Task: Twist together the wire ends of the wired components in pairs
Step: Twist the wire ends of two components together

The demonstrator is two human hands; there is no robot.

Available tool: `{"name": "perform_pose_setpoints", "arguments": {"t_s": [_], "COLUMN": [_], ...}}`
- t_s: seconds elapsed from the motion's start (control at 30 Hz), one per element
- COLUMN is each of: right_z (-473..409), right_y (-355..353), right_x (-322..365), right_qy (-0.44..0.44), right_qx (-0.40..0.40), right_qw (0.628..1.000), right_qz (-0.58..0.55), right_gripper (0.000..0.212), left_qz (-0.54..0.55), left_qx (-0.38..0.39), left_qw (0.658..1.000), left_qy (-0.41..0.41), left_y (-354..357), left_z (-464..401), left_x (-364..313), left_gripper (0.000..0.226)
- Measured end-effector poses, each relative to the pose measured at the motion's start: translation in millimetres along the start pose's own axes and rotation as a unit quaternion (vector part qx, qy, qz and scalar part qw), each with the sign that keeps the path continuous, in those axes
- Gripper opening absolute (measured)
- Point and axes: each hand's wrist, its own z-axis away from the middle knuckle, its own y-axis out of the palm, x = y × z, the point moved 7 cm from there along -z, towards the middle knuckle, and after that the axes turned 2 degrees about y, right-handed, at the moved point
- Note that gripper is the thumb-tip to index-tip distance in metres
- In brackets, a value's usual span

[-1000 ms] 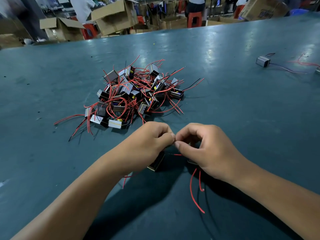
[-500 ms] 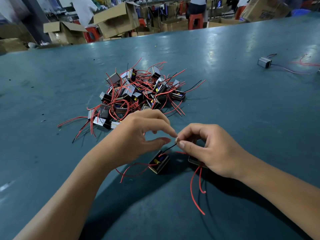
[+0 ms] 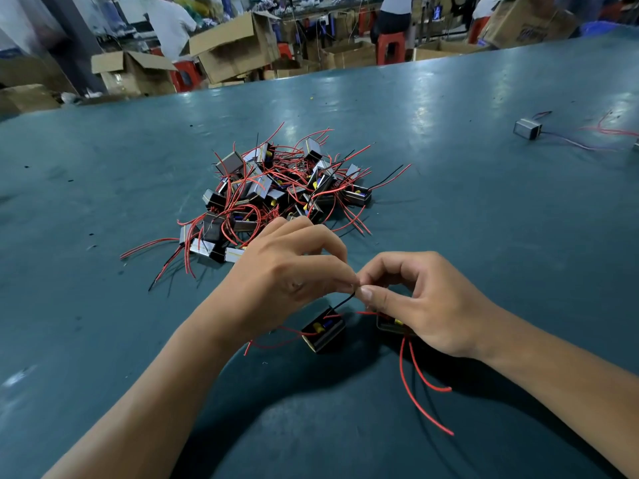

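- Near the front edge of the table point(image 3: 484, 209), seen from the head camera, the left hand point(image 3: 287, 281) and right hand point(image 3: 425, 305) meet fingertip to fingertip, each pinching at the same spot.
- Between those pinches sits the end of a black wire point(image 3: 340, 302), whose long axis slants down and left to the near component point(image 3: 323, 331) lying just below the left hand.
- A second component point(image 3: 389, 324) lies half hidden under the right palm; its red leads point(image 3: 415, 385) trail nearer.
- Both wrists are bent inward, thumbs pressing forefingers closed on the wire; whether a second wire end is in the pinch cannot be told.
- Farther off, the pile of components point(image 3: 276, 191) waits, likely untwisted.
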Motion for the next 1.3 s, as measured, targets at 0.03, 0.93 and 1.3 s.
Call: {"name": "perform_pose_setpoints", "arguments": {"t_s": [0.03, 0.93, 1.3], "right_z": [0, 2, 1], "right_y": [0, 3, 2], "right_x": [0, 6, 4], "right_qy": [-0.001, -0.037, -0.030], "right_qx": [0.002, -0.009, -0.018], "right_qw": [1.000, 0.996, 0.995], "right_qz": [-0.002, 0.087, 0.097], "right_gripper": [0.003, 0.003, 0.004], "left_qz": [-0.006, 0.091, 0.101], "left_qx": [0.002, 0.068, 0.081], "left_qw": [1.000, 0.992, 0.988], "left_qy": [0.002, -0.048, -0.086], "left_y": [0, 22, 23], "left_z": [0, 5, 5], "left_x": [0, 7, 7], "left_gripper": [0.018, 0.016, 0.023]}}
